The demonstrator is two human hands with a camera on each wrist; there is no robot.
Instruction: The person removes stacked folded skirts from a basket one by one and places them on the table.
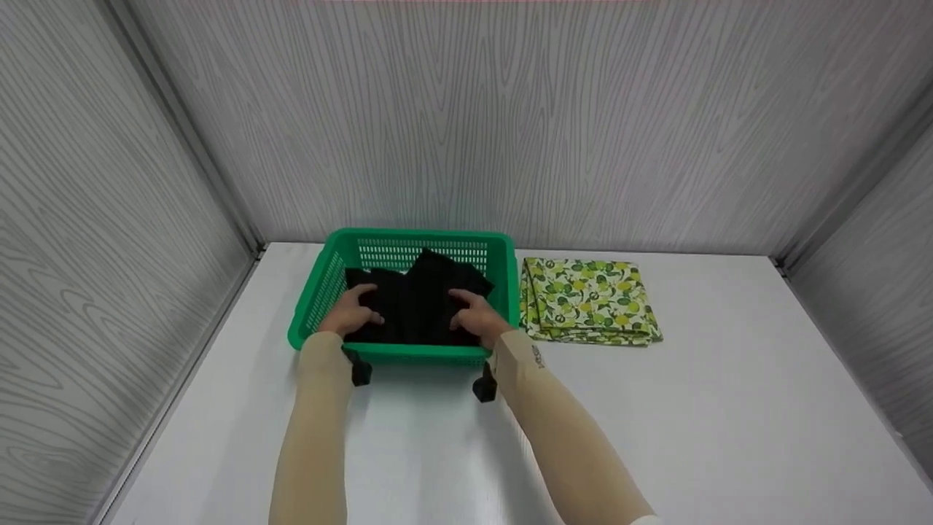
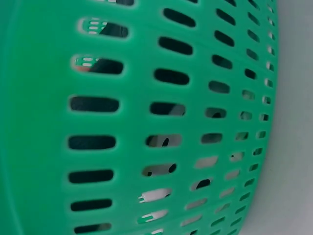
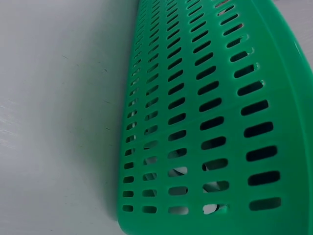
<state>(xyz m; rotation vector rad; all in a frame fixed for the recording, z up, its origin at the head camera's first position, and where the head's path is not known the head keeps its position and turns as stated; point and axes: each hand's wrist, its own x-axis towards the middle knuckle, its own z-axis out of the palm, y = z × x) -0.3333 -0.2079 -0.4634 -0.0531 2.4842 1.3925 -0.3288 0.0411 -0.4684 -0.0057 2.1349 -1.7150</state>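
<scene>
A black cloth (image 1: 412,302) lies bunched in a green plastic basket (image 1: 419,235), its upper edge peaked near the middle. My left hand (image 1: 350,312) reaches over the near left rim and rests on the cloth's left side, thumb and forefinger spread apart. On the cloth's right side is my right hand (image 1: 477,317), its thumb and forefinger also apart; the remaining fingers are partly hidden. Both wrist views show just the slotted basket wall (image 2: 132,88), not the hands. Dark and pale patches show through the slots.
Right of the basket lies a folded cloth (image 1: 587,295) with a yellow and green lemon print. The white table (image 1: 700,408) is bounded by grey wood-grain panels (image 1: 466,124) at the back and both sides.
</scene>
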